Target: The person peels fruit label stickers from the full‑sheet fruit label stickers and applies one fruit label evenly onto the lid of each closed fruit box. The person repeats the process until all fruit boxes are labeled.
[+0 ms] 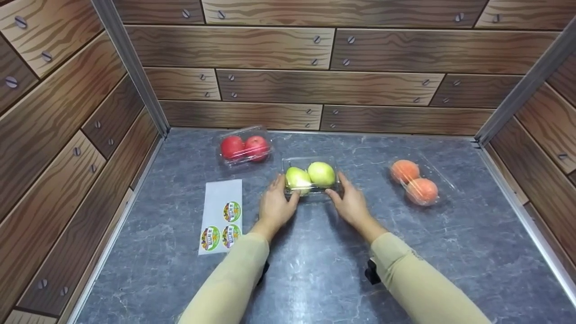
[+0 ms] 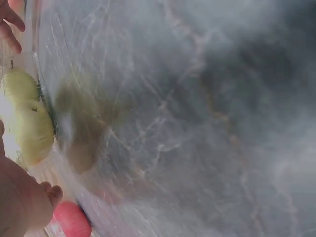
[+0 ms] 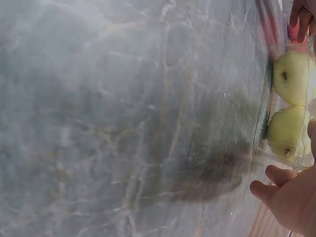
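A clear plastic fruit box (image 1: 310, 161) with two yellow-green, apple-like fruits (image 1: 321, 174) sits mid-table. My left hand (image 1: 275, 204) holds its left side, thumb at the near corner. At the right side, my right hand (image 1: 352, 203) grips it the same way, its thumb at the near right corner. Both wrist views show the fruits at the edge, the left hand (image 2: 22, 197) and the right hand (image 3: 291, 197) beside them. Whether the box's lid is fastened cannot be told.
Back left stands a clear box with two red apples (image 1: 257, 148). To the right, another clear box holds two orange-coloured fruits (image 1: 422, 191). A white sheet (image 1: 220, 193) with several round fruit stickers (image 1: 231, 211) lies left of the left hand. Wood-patterned walls (image 1: 270, 85) enclose the grey table (image 1: 315, 270).
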`<state>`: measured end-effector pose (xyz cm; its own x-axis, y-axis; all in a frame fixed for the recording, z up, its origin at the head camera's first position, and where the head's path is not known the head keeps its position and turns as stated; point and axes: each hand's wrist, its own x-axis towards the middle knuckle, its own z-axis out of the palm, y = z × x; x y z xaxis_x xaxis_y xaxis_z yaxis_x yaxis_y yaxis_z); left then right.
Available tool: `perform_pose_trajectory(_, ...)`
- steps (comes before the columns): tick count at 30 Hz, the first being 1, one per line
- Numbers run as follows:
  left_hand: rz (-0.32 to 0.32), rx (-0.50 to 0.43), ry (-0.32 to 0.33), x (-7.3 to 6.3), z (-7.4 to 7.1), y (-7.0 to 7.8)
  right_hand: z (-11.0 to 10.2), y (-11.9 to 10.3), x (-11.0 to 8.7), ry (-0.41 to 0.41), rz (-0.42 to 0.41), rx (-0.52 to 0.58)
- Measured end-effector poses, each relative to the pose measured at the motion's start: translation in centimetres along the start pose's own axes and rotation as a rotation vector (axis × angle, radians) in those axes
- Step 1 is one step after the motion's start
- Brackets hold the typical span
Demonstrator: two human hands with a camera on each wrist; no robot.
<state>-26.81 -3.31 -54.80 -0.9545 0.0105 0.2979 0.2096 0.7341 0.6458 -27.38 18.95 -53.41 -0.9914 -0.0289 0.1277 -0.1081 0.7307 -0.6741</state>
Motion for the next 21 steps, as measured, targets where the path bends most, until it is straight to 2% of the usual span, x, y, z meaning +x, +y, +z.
perform_pose_trajectory(7, 0.019, 0.048, -0.011, -1.2, 0.0, 0.2, -0.1, 0.2, -1.5, 0.031, -0.036, -0.059)
perform_pose_trajectory(14, 0.04, 0.107, -0.013, -2.4, 0.0, 0.4, -0.2, 0.4, -2.9, 0.056, -0.106, -0.125)
perform_pose_trajectory(21, 0.052, 0.104, -0.013, -3.4, -0.3, 0.9, -0.2, 0.5, -4.1, 0.065, -0.107, -0.131)
